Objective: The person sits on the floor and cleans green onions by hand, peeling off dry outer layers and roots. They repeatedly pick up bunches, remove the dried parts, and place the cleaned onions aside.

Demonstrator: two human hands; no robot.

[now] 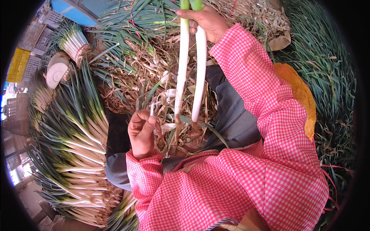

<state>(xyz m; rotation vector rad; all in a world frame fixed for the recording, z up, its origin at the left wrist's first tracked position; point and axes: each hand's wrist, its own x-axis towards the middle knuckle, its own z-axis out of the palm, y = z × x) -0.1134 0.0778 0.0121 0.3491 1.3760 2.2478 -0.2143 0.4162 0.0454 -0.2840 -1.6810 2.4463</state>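
Observation:
At the top centre my right hand [206, 23] grips two long green onions by their green parts. Their white shafts hang down side by side; the left stalk [182, 66] bears brownish roots, and the right stalk [200, 75] is bright white with roots at its tip. My left hand [143, 132] is left of the root ends, apart from both stalks. Its thumb and fingers pinch a thin, pale strip [152, 109], perhaps a peeled skin. Dry husks and peelings [164, 86] cover the ground beneath the stalks.
Rows of green onions [83, 170] lie at the left, with a tied bundle [75, 46] beyond them. More onions with green leaves [321, 75] are piled at the right. A yellow crate [18, 65] stands far left. An orange mesh sack [300, 95] lies beside my right sleeve.

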